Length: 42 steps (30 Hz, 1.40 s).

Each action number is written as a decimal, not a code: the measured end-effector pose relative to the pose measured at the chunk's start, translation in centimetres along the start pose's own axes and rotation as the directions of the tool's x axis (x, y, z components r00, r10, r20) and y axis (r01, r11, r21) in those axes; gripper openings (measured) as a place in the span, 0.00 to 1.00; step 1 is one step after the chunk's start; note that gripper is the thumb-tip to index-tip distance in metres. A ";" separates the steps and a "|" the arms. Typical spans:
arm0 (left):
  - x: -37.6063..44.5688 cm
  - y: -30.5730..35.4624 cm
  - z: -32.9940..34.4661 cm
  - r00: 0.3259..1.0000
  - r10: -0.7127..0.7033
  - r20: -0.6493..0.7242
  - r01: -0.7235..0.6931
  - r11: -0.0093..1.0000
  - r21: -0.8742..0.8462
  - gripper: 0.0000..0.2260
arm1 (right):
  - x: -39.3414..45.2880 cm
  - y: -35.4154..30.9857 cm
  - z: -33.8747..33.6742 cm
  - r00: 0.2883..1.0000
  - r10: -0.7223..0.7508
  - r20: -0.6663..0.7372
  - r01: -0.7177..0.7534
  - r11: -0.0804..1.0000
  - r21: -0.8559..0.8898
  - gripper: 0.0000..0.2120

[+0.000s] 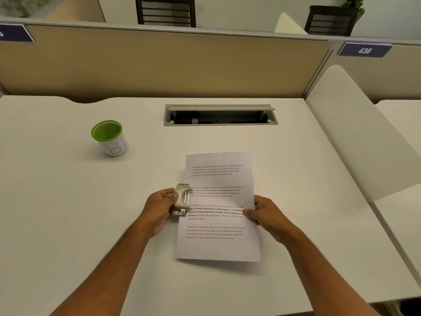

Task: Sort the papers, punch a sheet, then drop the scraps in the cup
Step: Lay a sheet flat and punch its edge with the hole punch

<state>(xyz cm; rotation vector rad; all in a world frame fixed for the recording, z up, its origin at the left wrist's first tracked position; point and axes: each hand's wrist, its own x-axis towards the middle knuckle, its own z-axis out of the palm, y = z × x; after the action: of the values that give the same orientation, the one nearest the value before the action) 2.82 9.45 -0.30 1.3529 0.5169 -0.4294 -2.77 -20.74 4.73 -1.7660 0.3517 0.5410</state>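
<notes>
A printed white sheet (pixel 218 245) is held a little above the desk in front of me, casting a shadow under its near edge. My right hand (pixel 264 215) pinches its right edge. My left hand (pixel 159 208) grips a small beige metal hole punch (pixel 181 199) whose jaw sits over the sheet's left edge, about halfway down. A green-rimmed mesh cup (pixel 109 136) with a white label marked "BI" stands upright at the far left of the desk, apart from both hands. No other papers or scraps are visible.
The white desk (pixel 68 201) has an open grey cable tray (pixel 220 115) set in it behind the sheet. A beige partition (pixel 159 65) closes the back. A white divider panel (pixel 355 133) stands at the right edge.
</notes>
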 end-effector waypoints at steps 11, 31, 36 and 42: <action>0.4 -0.4 2.1 0.999 -0.023 -0.045 0.021 0.999 -0.038 0.14 | -1.0 0.5 -1.3 1.000 -0.003 -0.023 0.003 1.000 0.018 0.16; -0.4 1.1 3.1 0.995 0.065 -0.075 -0.054 0.988 0.144 0.06 | -1.0 0.8 -2.9 0.995 0.028 -0.099 -0.024 0.999 0.047 0.16; -0.2 1.8 2.2 0.988 0.096 -0.122 -0.063 0.966 0.251 0.09 | -1.0 1.2 -3.5 0.990 0.055 -0.128 -0.049 0.998 0.049 0.15; -1.0 2.6 1.9 0.956 0.179 -0.232 -0.084 0.926 0.368 0.06 | -1.0 2.0 -4.3 0.982 0.093 -0.165 -0.083 0.994 0.068 0.15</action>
<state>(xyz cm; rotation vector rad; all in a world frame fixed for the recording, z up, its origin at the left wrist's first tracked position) 3.65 8.06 2.63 1.7991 0.5785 -0.2371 -3.93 -25.43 4.46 -1.7470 0.5609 0.4403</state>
